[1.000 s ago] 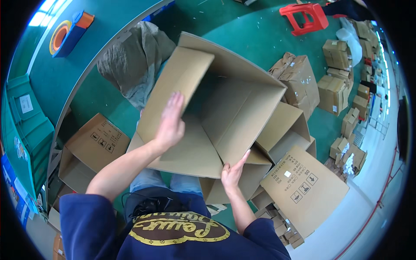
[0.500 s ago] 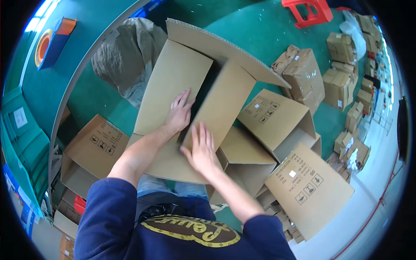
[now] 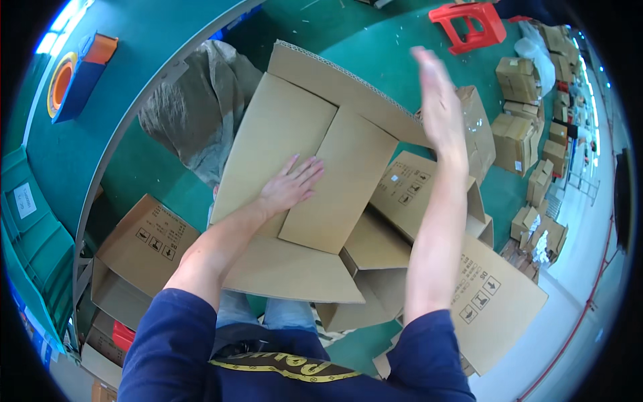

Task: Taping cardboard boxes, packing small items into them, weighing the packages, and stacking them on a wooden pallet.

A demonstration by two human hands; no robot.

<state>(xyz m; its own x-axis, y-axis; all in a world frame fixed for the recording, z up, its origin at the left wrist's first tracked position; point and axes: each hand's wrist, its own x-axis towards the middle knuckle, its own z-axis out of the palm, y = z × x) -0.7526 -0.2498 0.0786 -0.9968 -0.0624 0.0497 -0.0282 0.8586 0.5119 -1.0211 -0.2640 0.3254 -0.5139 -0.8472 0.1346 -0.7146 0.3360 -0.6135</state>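
At the frame's centre a big box lies on the person's lap, flaps folded over. The left hand lies flat on it, fingers spread, gripping nothing. The right hand is raised at upper right — open, palm flat, clear of the box. More cartons lie around on the green floor; a red stool stands at top.
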